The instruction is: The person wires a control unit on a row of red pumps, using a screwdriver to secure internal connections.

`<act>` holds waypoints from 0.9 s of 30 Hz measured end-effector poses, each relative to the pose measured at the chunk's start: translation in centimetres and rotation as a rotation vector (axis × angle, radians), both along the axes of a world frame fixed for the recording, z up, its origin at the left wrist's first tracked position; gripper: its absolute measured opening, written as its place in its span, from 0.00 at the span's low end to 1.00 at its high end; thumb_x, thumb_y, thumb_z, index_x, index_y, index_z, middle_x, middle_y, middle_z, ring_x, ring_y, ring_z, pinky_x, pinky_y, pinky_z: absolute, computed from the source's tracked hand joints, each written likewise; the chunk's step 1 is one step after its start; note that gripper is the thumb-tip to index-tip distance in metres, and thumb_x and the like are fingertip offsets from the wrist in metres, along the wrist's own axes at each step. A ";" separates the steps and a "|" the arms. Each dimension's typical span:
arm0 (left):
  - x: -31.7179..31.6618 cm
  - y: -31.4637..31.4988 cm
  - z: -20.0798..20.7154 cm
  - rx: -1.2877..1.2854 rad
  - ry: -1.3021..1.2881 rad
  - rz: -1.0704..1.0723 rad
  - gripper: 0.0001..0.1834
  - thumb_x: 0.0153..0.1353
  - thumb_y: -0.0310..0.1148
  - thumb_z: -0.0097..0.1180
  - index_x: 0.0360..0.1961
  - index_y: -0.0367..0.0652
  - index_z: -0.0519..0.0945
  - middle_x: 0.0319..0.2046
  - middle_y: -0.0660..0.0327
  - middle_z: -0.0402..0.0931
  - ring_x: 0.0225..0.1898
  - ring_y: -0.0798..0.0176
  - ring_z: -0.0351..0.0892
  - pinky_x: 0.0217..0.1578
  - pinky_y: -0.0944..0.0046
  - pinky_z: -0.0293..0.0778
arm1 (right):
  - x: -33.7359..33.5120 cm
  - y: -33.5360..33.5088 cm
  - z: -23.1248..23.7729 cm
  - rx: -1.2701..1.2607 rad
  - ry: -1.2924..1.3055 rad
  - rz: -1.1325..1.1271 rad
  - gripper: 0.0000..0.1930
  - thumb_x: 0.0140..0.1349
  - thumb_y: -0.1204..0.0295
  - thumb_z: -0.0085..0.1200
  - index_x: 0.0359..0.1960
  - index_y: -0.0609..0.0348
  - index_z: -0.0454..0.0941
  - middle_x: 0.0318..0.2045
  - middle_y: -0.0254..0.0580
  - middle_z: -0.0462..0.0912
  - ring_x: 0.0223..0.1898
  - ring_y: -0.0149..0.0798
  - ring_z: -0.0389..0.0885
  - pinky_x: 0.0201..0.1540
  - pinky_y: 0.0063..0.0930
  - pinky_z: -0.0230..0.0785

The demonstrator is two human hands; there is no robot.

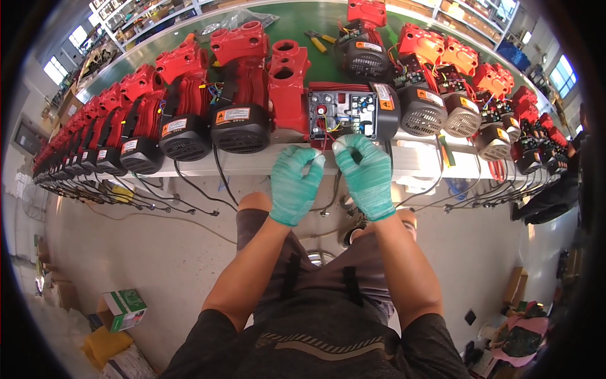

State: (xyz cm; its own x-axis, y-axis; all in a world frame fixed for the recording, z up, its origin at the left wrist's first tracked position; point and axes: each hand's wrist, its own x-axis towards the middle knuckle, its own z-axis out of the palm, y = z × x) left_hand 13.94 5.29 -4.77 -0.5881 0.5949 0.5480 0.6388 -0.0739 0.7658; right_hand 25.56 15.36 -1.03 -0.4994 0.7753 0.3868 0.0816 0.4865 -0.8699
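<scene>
A green-topped workbench is spanned across the upper frame, lined with red pump motors. At centre, thin wires from the open terminal box are pinched by the gloved left hand and right hand. A pale concrete floor is seen below, with a green-and-white carton at lower left.

Pumps were jammed shoulder to shoulder along the bench edge, so the only open room was the strip below it, where cords dangled and the open control box faced out.
</scene>
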 end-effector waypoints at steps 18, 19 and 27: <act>-1.0 -0.8 1.5 -0.061 -0.248 -0.072 0.14 0.74 0.35 0.59 0.52 0.36 0.85 0.39 0.59 0.85 0.38 0.69 0.80 0.41 0.66 0.77 | -1.0 -1.6 -1.6 0.250 0.063 0.002 0.03 0.64 0.76 0.66 0.36 0.60 0.84 0.29 0.46 0.83 0.25 0.45 0.82 0.31 0.37 0.74; -1.2 -0.6 1.6 -0.037 -0.252 -0.103 0.15 0.74 0.37 0.59 0.52 0.35 0.85 0.38 0.58 0.84 0.37 0.67 0.80 0.41 0.65 0.78 | -1.1 -1.8 -1.5 0.257 0.089 0.000 0.03 0.64 0.76 0.66 0.36 0.60 0.84 0.30 0.47 0.83 0.25 0.46 0.82 0.30 0.38 0.74; -1.9 0.4 4.2 -0.159 -0.537 -0.173 0.16 0.72 0.38 0.64 0.42 0.31 0.88 0.31 0.62 0.86 0.33 0.72 0.79 0.37 0.67 0.77 | -1.8 -2.1 -2.3 0.414 0.094 -0.052 0.04 0.64 0.77 0.65 0.39 0.57 0.84 0.29 0.46 0.81 0.27 0.47 0.83 0.31 0.40 0.75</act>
